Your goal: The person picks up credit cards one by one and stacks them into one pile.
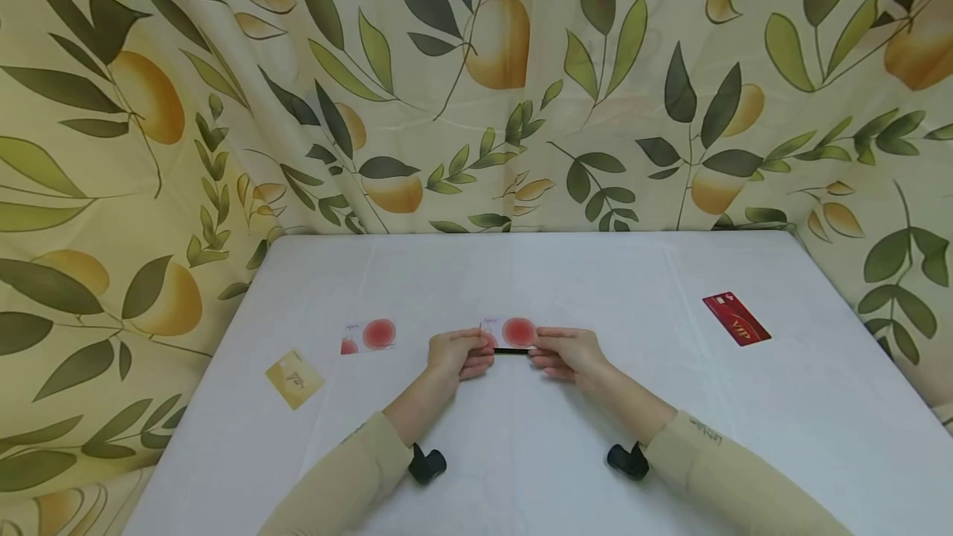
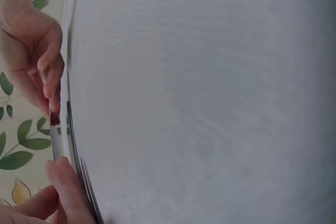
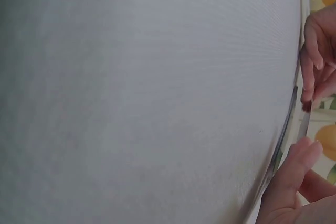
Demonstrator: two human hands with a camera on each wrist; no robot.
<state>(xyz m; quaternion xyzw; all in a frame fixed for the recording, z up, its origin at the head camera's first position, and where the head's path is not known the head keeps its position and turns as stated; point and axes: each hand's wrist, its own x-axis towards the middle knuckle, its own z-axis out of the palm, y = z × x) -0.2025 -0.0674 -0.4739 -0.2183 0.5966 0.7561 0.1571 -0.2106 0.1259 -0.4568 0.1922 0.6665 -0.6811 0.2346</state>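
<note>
Both hands meet at the middle of the table over a pale card [image 1: 519, 332] printed with a large red circle. My left hand [image 1: 457, 356] pinches its left end between thumb and fingers. The opposite end is pinched by my right hand [image 1: 572, 353]. In the left wrist view the card [image 2: 55, 144] appears edge-on, a thin strip spanning the two hands. Below it, a dark flat piece [image 1: 511, 351] shows as a narrow black band between the fingertips in the head view; the hands hide its ends.
To the left lie a similar pale card [image 1: 379, 334] with red circles and a gold card [image 1: 294, 379] turned at an angle. A red VIP card [image 1: 736, 318] lies on the right. Behind the white-covered table [image 1: 596, 271] hangs a fruit-and-leaf patterned curtain [image 1: 476, 147].
</note>
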